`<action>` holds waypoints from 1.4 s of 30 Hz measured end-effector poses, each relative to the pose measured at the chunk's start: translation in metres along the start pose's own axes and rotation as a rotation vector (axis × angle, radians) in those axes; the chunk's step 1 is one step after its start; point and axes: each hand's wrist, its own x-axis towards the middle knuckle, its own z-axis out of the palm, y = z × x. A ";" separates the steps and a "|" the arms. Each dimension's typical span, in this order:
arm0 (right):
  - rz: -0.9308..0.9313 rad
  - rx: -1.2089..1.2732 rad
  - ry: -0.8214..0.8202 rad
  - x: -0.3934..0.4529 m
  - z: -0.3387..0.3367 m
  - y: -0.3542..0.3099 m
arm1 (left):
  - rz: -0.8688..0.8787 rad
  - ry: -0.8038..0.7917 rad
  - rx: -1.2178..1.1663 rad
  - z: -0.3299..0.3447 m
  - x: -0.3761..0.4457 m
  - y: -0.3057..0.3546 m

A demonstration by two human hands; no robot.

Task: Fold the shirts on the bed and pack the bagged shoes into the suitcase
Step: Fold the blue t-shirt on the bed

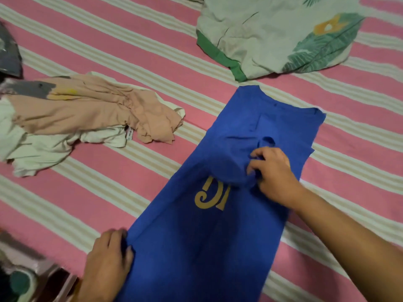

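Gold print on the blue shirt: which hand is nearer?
Right. The right hand grips bunched fabric just beside the gold print; the left hand holds the shirt's lower edge.

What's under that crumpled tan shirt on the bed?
A white garment lies under the tan shirt, sticking out along its near edge with a label showing. Both rest on the striped bed sheet. How far the white one reaches underneath is covered.

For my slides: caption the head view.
Both hands, left hand and right hand, grip a blue shirt on the striped bed.
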 end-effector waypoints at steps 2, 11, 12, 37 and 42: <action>0.142 0.093 -0.016 -0.061 0.019 0.025 | -0.080 -0.018 -0.022 -0.004 -0.008 -0.005; 0.924 0.931 0.142 -0.068 0.042 -0.013 | -0.235 -0.151 -0.093 -0.016 -0.011 0.003; 1.011 1.022 0.155 -0.055 0.046 -0.020 | -0.245 -0.172 -0.103 -0.018 -0.013 0.004; 0.947 1.436 0.576 -0.092 -0.065 0.084 | 0.177 -0.528 -0.090 0.008 -0.160 0.162; 0.905 1.453 0.439 -0.100 -0.052 0.110 | 0.217 -0.526 0.135 0.062 -0.174 0.182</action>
